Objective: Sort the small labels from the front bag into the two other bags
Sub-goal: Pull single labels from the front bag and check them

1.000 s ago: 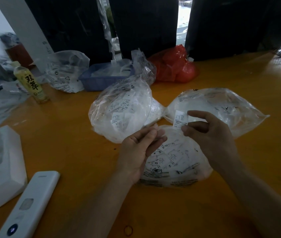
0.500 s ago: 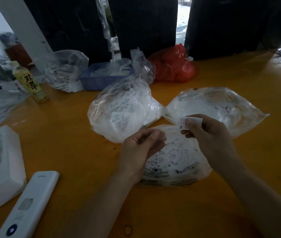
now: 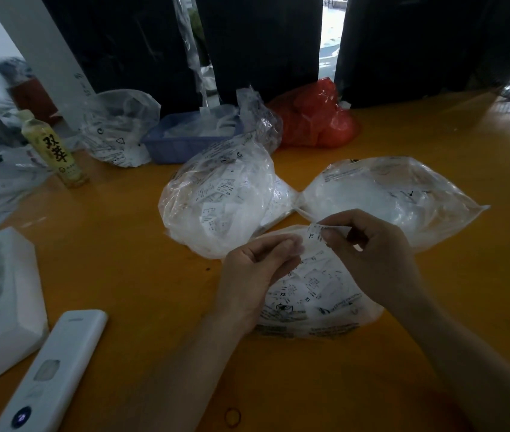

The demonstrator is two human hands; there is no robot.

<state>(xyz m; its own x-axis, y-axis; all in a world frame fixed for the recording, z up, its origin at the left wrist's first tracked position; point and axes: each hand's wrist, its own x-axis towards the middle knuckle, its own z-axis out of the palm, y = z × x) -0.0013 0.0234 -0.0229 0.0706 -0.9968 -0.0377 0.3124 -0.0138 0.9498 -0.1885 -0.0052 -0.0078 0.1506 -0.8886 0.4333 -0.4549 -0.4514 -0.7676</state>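
While the front bag (image 3: 313, 291) lies near the worktop's (image 3: 123, 260) front edge, both hands, left hand (image 3: 257, 275) and right hand (image 3: 372, 257), pinch one small label (image 3: 313, 236) in curled fingers above it, with the two other bags, left bag (image 3: 216, 207) and right bag (image 3: 387, 194), just behind.

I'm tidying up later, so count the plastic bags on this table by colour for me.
Clear bags: 4, the front bag, the left bag, the right bag and a far bag
Red bags: 1, the red bag
Total: 5
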